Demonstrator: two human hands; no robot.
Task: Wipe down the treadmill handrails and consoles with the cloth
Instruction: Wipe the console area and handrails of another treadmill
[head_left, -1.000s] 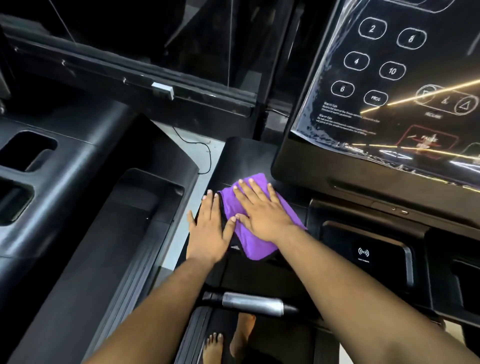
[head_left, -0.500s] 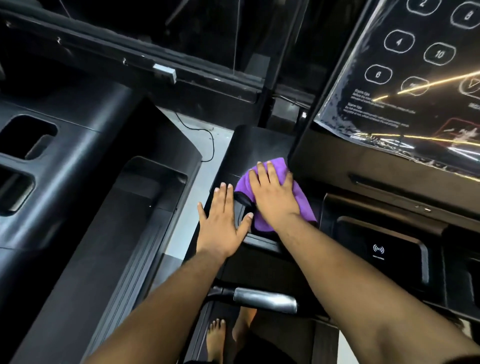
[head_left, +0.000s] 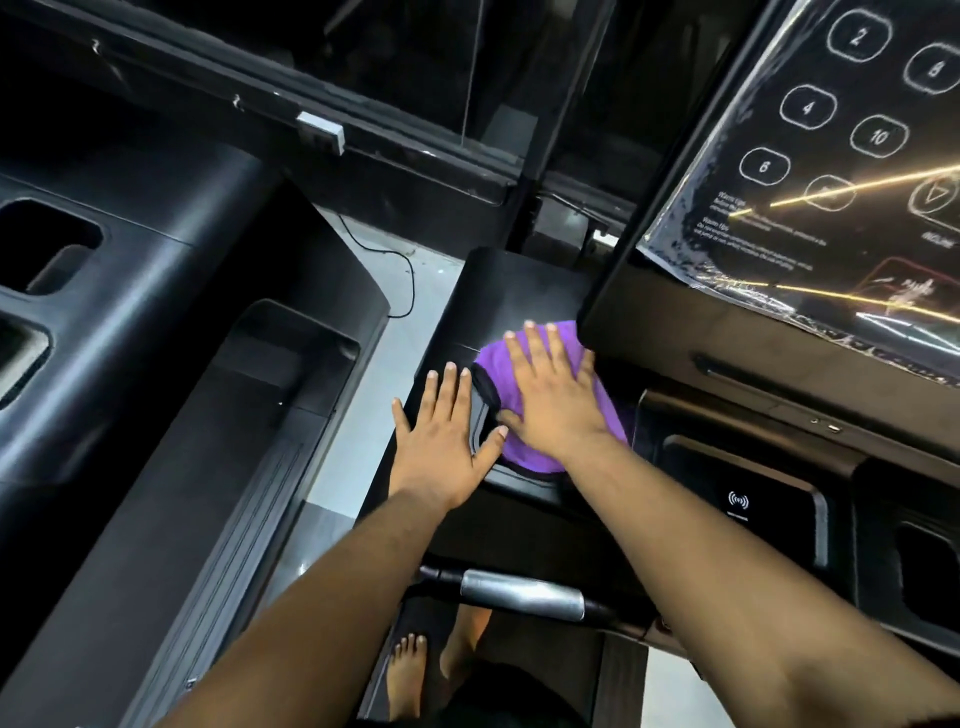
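Note:
A purple cloth (head_left: 608, 415) lies on the black left tray of the treadmill console (head_left: 498, 291), just below the tilted touch panel (head_left: 810, 171). My right hand (head_left: 550, 395) presses flat on the cloth with straight fingers and covers most of it. My left hand (head_left: 441, 436) rests flat on the tray's left edge beside the cloth, fingers straight, its thumb near the cloth. A silver-and-black handrail grip (head_left: 519, 592) runs across below my forearms.
A neighbouring treadmill's black console and side rail (head_left: 156, 364) fill the left. A strip of pale floor with a black cable (head_left: 400, 280) separates the machines. A wireless pad (head_left: 737, 501) and a recess sit to the right. My bare feet (head_left: 410, 670) stand on the belt.
My right hand has slid the cloth forward along the tray toward the touch panel. My left hand stayed flat beside it. The camera view shifted slightly.

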